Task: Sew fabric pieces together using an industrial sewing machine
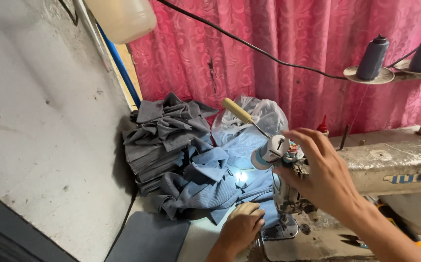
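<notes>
The sewing machine (389, 167), grimy cream with a blue-and-yellow label patch on its arm, fills the desk's right side. This looks like a pause in stitching to adjust the machine: the right hand (324, 174) reaches over the machine's head end, fingers spread and released, touching the top fittings, holding nothing. The left hand (242, 225) is clenched down on the blue fabric piece (249, 194) at the presser foot, near the desk's front edge. Resuming likely calls for steadying that cloth under the needle. Grey and blue cut pieces (171, 140) pile at the desk's back left corner, beside a clear plastic bag (263, 116). Two dark thread cones (373, 57) stand above.
</notes>
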